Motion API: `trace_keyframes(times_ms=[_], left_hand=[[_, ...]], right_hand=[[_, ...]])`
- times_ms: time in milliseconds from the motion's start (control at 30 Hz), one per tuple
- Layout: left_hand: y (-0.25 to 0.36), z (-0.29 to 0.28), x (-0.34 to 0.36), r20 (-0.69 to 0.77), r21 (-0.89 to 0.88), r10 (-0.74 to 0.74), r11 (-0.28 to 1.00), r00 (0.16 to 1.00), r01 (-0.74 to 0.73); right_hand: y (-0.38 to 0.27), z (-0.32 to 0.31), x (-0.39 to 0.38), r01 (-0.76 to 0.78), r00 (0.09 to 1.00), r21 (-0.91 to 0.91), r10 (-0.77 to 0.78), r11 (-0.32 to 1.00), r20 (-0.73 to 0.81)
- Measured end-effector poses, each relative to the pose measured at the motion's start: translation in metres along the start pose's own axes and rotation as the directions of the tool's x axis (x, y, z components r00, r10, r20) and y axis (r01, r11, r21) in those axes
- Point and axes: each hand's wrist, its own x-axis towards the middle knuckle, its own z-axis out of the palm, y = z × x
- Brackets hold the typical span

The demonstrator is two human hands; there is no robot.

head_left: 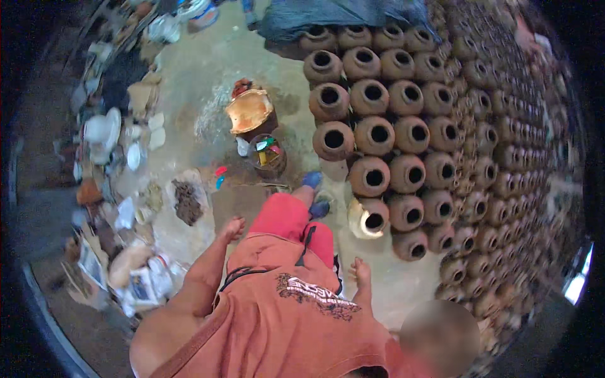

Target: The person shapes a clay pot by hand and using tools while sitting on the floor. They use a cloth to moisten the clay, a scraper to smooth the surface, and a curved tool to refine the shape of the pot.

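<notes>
My left hand [234, 229] hangs beside my red shorts with its fingers curled in and nothing visible in them. Close to it lie a flat brown mat [230, 203] and a dark clump of clay-like material [187, 203] on a pale sheet. My right hand [360, 271] is at my other side, fingers loosely apart and holding nothing. The nearest brown round-bellied clay pot [378, 230] stands a little ahead of that hand, a bright cream patch on its side. Neither hand touches a pot.
Rows of brown pots [379, 135] fill the right side, with a dark blue sheet [340, 16] behind them. Ahead stand a light-topped stool-like block [249, 112] and a bucket [268, 157] with coloured items. Rags, paper and white vessels [103, 131] clutter the left.
</notes>
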Motion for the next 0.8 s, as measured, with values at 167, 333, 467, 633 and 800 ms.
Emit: trace_keyframes(times_ms=[167, 333, 467, 633, 800], left_hand=[[-0.046, 0.024, -0.016, -0.038, -0.288, -0.023, 0.957, 0.999, 0.011], [-0.038, 0.021, 0.018, -0.056, -0.559, 0.067, 0.824, 0.996, -0.087], [-0.094, 0.006, 0.015, -0.075, -0.658, -0.069, 0.753, 0.995, 0.002], [-0.083, -0.005, 0.026, -0.031, -0.679, -0.113, 0.732, 0.993, 0.062], [-0.022, -0.038, 0.043, -0.126, -0.804, -0.030, 0.589, 0.992, -0.084]], right_hand=[[-0.073, -0.023, -0.009, -0.134, 0.990, -0.272, 0.116, 0.953, -0.084], [-0.215, -0.044, 0.059, 0.233, 0.968, -0.472, -0.248, 0.850, 0.030], [-0.340, 0.062, 0.022, 0.360, 0.925, -0.578, -0.362, 0.732, 0.117], [-0.438, 0.140, -0.015, 0.559, 0.752, -0.727, -0.614, 0.398, 0.242], [-0.468, 0.155, 0.030, 0.384, 0.898, -0.812, -0.383, 0.440, 0.217]])
